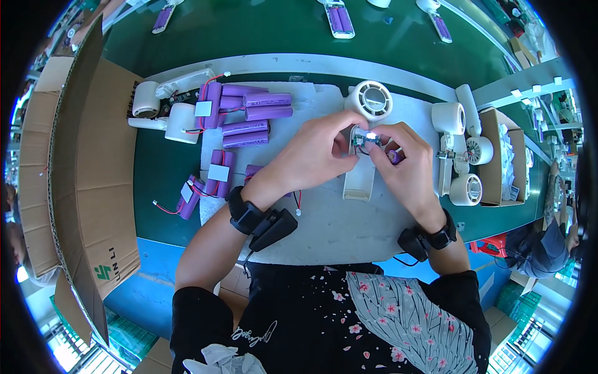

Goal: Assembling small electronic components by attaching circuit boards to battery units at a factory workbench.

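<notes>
A white handheld fan lies on the grey mat, its round head away from me and its opened handle shell toward me. My left hand grips the fan at the top of the handle, thumb and fingers on either side. A small green circuit board sits there, with a bright white spot beside it. The fingertips of my right hand are pinched at the board's right side. Under that hand a purple battery cell shows in part. Wrist straps with black boxes are on both forearms.
Several purple battery packs with thin wires lie on the left. White fan parts stand beyond them, near a tall cardboard box. More white fans and a small carton are at right. Opened fans lie across the far bench.
</notes>
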Demonstrator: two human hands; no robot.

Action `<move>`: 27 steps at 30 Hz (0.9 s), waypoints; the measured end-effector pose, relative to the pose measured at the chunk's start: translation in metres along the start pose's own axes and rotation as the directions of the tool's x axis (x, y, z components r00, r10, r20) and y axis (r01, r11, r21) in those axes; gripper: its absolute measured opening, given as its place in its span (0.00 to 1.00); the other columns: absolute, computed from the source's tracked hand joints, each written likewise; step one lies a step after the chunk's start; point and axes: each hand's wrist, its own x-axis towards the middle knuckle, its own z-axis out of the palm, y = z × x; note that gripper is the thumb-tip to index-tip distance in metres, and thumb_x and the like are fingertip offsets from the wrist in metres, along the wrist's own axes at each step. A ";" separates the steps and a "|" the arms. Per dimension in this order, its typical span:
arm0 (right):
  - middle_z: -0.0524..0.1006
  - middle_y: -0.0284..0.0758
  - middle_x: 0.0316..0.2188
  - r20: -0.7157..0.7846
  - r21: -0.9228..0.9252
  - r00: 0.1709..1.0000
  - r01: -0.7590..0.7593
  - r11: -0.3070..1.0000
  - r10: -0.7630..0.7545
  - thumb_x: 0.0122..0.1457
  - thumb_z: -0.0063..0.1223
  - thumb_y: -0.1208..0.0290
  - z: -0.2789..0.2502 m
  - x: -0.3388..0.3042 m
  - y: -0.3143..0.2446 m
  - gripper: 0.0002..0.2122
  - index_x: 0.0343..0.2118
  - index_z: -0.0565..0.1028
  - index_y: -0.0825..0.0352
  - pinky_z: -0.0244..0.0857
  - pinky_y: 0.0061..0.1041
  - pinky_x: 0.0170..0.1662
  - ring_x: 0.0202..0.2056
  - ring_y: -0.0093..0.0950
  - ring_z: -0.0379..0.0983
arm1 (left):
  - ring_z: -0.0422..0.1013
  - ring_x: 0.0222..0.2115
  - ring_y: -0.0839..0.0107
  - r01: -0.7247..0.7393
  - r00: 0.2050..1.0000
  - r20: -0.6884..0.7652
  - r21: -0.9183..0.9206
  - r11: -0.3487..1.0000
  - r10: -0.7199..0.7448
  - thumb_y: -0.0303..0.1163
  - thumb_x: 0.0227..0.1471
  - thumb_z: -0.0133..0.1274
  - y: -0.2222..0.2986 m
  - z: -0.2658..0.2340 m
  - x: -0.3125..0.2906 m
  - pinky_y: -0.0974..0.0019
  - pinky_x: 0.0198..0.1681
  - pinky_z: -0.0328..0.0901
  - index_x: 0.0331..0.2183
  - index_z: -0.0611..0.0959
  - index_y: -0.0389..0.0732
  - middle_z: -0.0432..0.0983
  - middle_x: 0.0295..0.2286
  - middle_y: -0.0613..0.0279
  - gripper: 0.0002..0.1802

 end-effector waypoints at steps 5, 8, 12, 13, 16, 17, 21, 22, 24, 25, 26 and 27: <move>0.76 0.35 0.28 0.014 -0.075 0.997 0.074 0.994 -0.073 0.48 0.62 0.79 0.000 -0.002 0.004 0.08 0.34 0.77 0.68 0.63 0.19 0.25 0.22 0.22 0.70 | 0.72 0.25 0.74 0.041 0.999 -0.006 0.032 0.999 -0.041 0.22 0.43 0.58 0.004 0.002 0.000 0.70 0.31 0.68 0.42 0.74 0.41 0.74 0.25 0.61 0.21; 0.76 0.35 0.29 -0.018 -0.090 0.989 0.146 0.985 -0.148 0.48 0.62 0.79 0.003 -0.003 0.006 0.08 0.33 0.77 0.68 0.63 0.19 0.25 0.23 0.22 0.71 | 0.72 0.23 0.74 0.007 1.000 -0.024 0.079 0.997 -0.005 0.22 0.42 0.57 0.004 0.003 0.001 0.69 0.29 0.67 0.42 0.74 0.41 0.73 0.23 0.62 0.21; 0.76 0.35 0.29 -0.042 -0.090 0.982 0.179 0.980 -0.184 0.49 0.62 0.79 0.005 -0.001 0.005 0.08 0.33 0.77 0.68 0.64 0.18 0.26 0.24 0.23 0.72 | 0.71 0.22 0.73 -0.050 0.997 -0.059 0.109 0.993 0.057 0.21 0.42 0.57 0.002 0.005 0.001 0.69 0.27 0.66 0.41 0.74 0.41 0.72 0.22 0.61 0.20; 0.76 0.35 0.29 -0.048 -0.084 0.982 0.178 0.980 -0.182 0.49 0.62 0.79 0.006 -0.001 0.004 0.08 0.33 0.77 0.69 0.64 0.18 0.26 0.24 0.23 0.72 | 0.70 0.22 0.73 -0.068 0.994 -0.071 0.115 0.991 0.077 0.21 0.42 0.56 0.002 0.006 0.001 0.68 0.27 0.66 0.40 0.73 0.41 0.71 0.22 0.61 0.19; 0.76 0.35 0.29 -0.053 -0.050 0.986 0.153 0.987 -0.155 0.49 0.61 0.79 0.007 -0.002 0.001 0.08 0.33 0.77 0.69 0.65 0.18 0.26 0.23 0.23 0.72 | 0.70 0.21 0.72 -0.089 0.989 -0.105 0.118 0.989 0.101 0.21 0.42 0.56 0.000 0.009 0.002 0.68 0.26 0.66 0.40 0.73 0.41 0.71 0.22 0.61 0.19; 0.76 0.35 0.29 -0.056 -0.034 0.988 0.140 0.990 -0.142 0.49 0.61 0.79 0.007 -0.002 0.000 0.08 0.33 0.77 0.69 0.65 0.18 0.26 0.23 0.23 0.72 | 0.70 0.21 0.72 -0.099 0.986 -0.122 0.120 0.988 0.114 0.21 0.42 0.56 0.000 0.010 0.002 0.68 0.26 0.66 0.40 0.73 0.41 0.71 0.22 0.62 0.19; 0.76 0.35 0.28 -0.033 -0.044 0.993 0.111 0.993 -0.113 0.49 0.61 0.79 0.006 -0.002 0.001 0.08 0.33 0.77 0.70 0.65 0.19 0.26 0.23 0.23 0.72 | 0.69 0.21 0.72 -0.081 0.990 -0.100 0.140 0.987 0.096 0.21 0.42 0.55 0.000 0.009 0.001 0.68 0.26 0.65 0.40 0.72 0.41 0.70 0.22 0.61 0.19; 0.76 0.35 0.28 -0.033 -0.043 0.993 0.111 0.993 -0.113 0.49 0.61 0.79 0.006 -0.002 0.002 0.08 0.33 0.77 0.70 0.65 0.19 0.26 0.23 0.23 0.72 | 0.69 0.21 0.72 -0.081 0.990 -0.100 0.140 0.987 0.095 0.21 0.42 0.55 0.000 0.009 0.001 0.68 0.26 0.65 0.40 0.72 0.41 0.70 0.22 0.61 0.19; 0.76 0.35 0.28 -0.033 -0.057 0.992 0.124 0.991 -0.126 0.49 0.61 0.79 0.007 -0.002 0.003 0.07 0.33 0.78 0.70 0.65 0.19 0.26 0.24 0.23 0.73 | 0.69 0.21 0.72 -0.082 0.991 -0.097 0.147 0.986 0.097 0.20 0.43 0.55 -0.001 0.009 0.001 0.68 0.26 0.65 0.40 0.72 0.41 0.70 0.23 0.61 0.19; 0.76 0.36 0.28 -0.032 -0.064 0.991 0.130 0.990 -0.132 0.49 0.61 0.79 0.007 -0.002 0.004 0.07 0.33 0.78 0.70 0.65 0.19 0.26 0.24 0.23 0.73 | 0.69 0.21 0.72 -0.083 0.991 -0.095 0.150 0.985 0.098 0.20 0.43 0.54 -0.001 0.009 0.001 0.68 0.26 0.65 0.40 0.72 0.41 0.71 0.23 0.61 0.19; 0.76 0.36 0.28 -0.031 -0.064 0.991 0.130 0.990 -0.132 0.49 0.61 0.79 0.007 -0.002 0.004 0.07 0.33 0.78 0.70 0.65 0.19 0.26 0.24 0.23 0.73 | 0.69 0.21 0.72 -0.083 0.991 -0.096 0.150 0.985 0.098 0.20 0.43 0.54 0.000 0.009 0.001 0.68 0.26 0.65 0.40 0.72 0.41 0.71 0.23 0.61 0.19; 0.77 0.36 0.29 -0.028 -0.073 0.990 0.135 0.988 -0.137 0.49 0.61 0.79 0.007 -0.003 0.004 0.07 0.33 0.78 0.70 0.65 0.19 0.26 0.24 0.23 0.73 | 0.69 0.22 0.72 -0.065 0.994 -0.078 0.124 0.990 0.075 0.20 0.43 0.54 0.000 0.008 0.000 0.68 0.27 0.65 0.41 0.71 0.40 0.70 0.24 0.62 0.19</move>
